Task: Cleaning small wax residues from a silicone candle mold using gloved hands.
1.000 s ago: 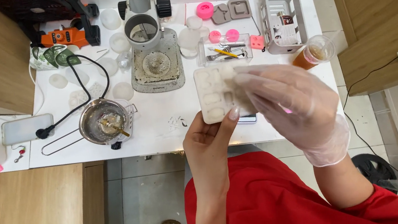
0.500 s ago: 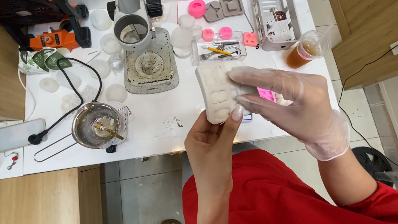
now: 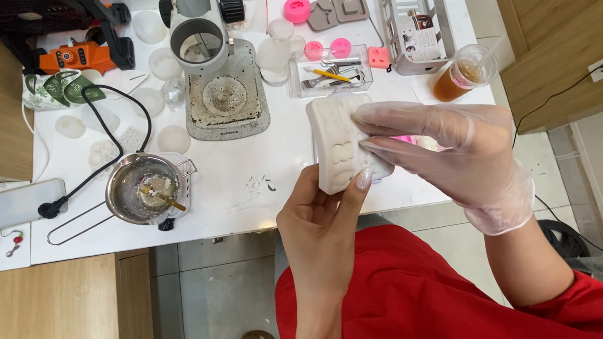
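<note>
Mould block [image 3: 337,146] gripped from below by bare left hand [image 3: 324,228], thumb pressed on its lower edge, with gloved right hand [image 3: 452,151] closed over its right side, fingers [image 3: 387,114] laid flat across the face; held just above centre of the frame, over the white table [image 3: 273,188]. Judged mid-handling: nothing poured or seated in the cavities as far as visible, steel pot [image 3: 141,189] with a stick standing untouched at centre left. White, rectangular, chalky-looking, shallow rounded hollows sunk in rows, right portion hidden under the glove.
</note>
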